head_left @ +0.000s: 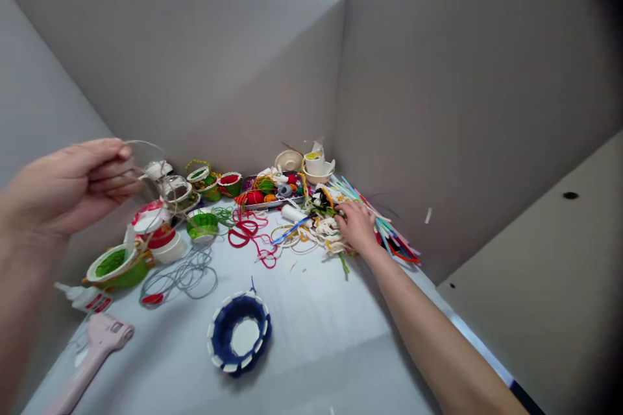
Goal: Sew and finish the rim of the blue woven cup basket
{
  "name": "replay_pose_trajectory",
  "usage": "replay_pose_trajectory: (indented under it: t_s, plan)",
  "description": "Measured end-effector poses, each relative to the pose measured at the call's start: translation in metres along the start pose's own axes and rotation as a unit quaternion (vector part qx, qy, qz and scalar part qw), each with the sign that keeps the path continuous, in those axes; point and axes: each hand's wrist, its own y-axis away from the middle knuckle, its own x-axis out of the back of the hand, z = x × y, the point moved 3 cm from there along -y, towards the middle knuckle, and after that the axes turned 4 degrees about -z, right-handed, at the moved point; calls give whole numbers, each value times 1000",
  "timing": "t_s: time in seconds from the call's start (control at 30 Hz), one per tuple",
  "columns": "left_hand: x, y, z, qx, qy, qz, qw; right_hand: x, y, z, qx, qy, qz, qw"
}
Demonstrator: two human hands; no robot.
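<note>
At the left, my left hand [92, 178] is raised above the table with thumb and fingers pinched on a thin beige twine [145, 142]. Loose strands of it hang below and to the right of the fingers. My right hand [357, 224] reaches down onto a tangled pile of white, yellow and green yarn [331, 233]. Its thumb and forefinger look apart, and the fingertips are partly hidden in the strands. A small dark blue woven basket [265, 331] with a white-edged rim stands upright in the front middle, touched by neither hand.
Green and white small baskets [202, 225] stand at the left, with grey cord [182, 275], a white glue bottle [87, 298] and a pink glue gun [100, 343]. Red scissors [242, 233] lie mid-table before a yarn tray [272, 204]. Pipe cleaners [396, 240] lie beside the right partition [438, 110].
</note>
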Motion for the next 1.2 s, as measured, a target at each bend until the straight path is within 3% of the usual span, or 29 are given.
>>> replay_pose_trajectory:
  t_s: [0.07, 0.17, 0.3, 0.4, 0.47, 0.53, 0.73, 0.77, 0.87, 0.97, 1.03, 1.1, 1.13, 1.2]
  plan:
    - [-9, 0, -1, 26, 2, -22, 999, 16, -3, -21, 22, -40, 20, 999]
    - [-42, -4, -7, 63, 1, -73, 995, 41, -14, -77, 112, -168, 17, 979]
    - [-90, -19, -14, 59, -88, -118, 987, 53, -29, -164, 240, -363, -98, 895]
    - [-114, -27, -21, 56, -67, -133, 987, 44, -33, -199, 251, -450, -212, 830]
    - [-121, -28, -26, 52, -25, -112, 992, 40, -30, -199, 216, -448, -271, 824]
    - [-123, -24, -31, 41, 5, -74, 996, 45, -22, -181, 178, -404, -280, 853]
    - [-130, 16, -28, -28, -21, 1, 999, 85, -1, -73, 104, -252, -239, 932]
    - [-135, 25, -27, -36, -26, 3, 999, 89, 2, -55, 105, -224, -231, 941]
    - [-162, 56, -37, -25, -39, -44, 998, 95, 21, -27, 173, -119, -299, 931]
    - [-203, 89, -64, 3, -59, -152, 987, 104, 51, -45, 244, -89, -284, 923]
    - [-225, 104, -83, 14, -67, -185, 980, 106, 75, -77, 282, -159, -348, 880]
    - [-235, 112, -97, 23, -70, -185, 980, 101, 94, -109, 313, -216, -411, 828]
    - [-235, 113, -101, 31, -67, -177, 982, 96, 98, -119, 313, -214, -432, 818]
    - [-226, 111, -105, 56, -42, -141, 988, 81, 94, -121, 279, -187, -440, 832]
